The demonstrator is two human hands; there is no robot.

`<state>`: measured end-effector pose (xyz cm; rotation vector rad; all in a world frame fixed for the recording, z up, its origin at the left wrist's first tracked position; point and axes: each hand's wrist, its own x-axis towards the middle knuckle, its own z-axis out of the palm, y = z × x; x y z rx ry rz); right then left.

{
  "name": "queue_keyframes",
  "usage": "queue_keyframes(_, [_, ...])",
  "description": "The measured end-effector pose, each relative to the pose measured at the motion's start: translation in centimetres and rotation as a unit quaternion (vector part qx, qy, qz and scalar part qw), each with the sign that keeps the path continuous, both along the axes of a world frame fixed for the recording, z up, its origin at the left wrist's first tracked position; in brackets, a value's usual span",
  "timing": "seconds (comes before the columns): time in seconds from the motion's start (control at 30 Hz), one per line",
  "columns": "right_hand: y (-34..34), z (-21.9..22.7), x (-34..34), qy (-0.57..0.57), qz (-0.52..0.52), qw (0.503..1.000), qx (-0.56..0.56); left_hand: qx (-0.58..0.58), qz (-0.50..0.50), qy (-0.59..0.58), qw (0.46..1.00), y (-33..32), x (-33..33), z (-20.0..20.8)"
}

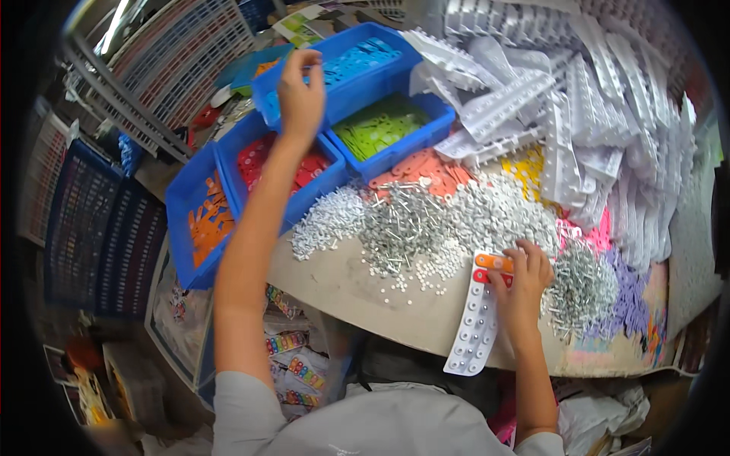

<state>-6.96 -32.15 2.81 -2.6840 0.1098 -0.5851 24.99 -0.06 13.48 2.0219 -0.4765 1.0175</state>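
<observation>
Tabletop: four blue bins [357,91], two hands.

Left hand [301,95] reaches blue bin [357,72]; right hand [525,285] apparently pins strip [475,330].

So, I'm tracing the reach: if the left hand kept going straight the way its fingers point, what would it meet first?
Probably the light blue flat pieces in the far blue plastic bin: the left hand is raised over that bin's near edge, fingers pointing into it. Its height above the bin is unclear.
</observation>
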Motion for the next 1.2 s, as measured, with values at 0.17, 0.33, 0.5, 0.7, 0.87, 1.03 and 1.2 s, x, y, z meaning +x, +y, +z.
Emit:
queue_keyframes(0.17, [3.8,3.6,2.8,-0.051,0.155,0.985,0.058,0.300,0.079,0.259,0.915,12.9,10.1,-3.0])
queue_keyframes(0.33, [7.9,5.6,12.7,-0.123,0.266,0.954,0.055,0.379,0.009,0.412,0.829,10.6,11.0,-3.3])
queue_keyframes(0.5, [12.8,3.4,26.5,-0.004,0.362,0.931,0.050,0.350,-0.032,0.396,0.849,11.1,12.1,-4.5])
queue_keyframes(0.7, [16.7,-1.7,36.8,0.174,0.315,0.929,-0.082,0.225,-0.044,0.369,0.901,10.8,12.5,-5.2])
queue_keyframes(0.87, [16.9,-1.5,37.6,0.181,0.243,0.943,-0.135,-0.057,-0.076,0.389,0.916,9.3,9.8,-2.2])
queue_keyframes(1.03, [15.2,-0.1,35.9,0.068,0.240,0.968,-0.009,-0.085,-0.097,0.353,0.927,8.9,9.6,-2.0])
queue_keyframes(1.2, [12.1,8.0,26.4,-0.052,0.335,0.919,0.201,-0.054,-0.116,0.346,0.930,9.7,8.6,-1.9])
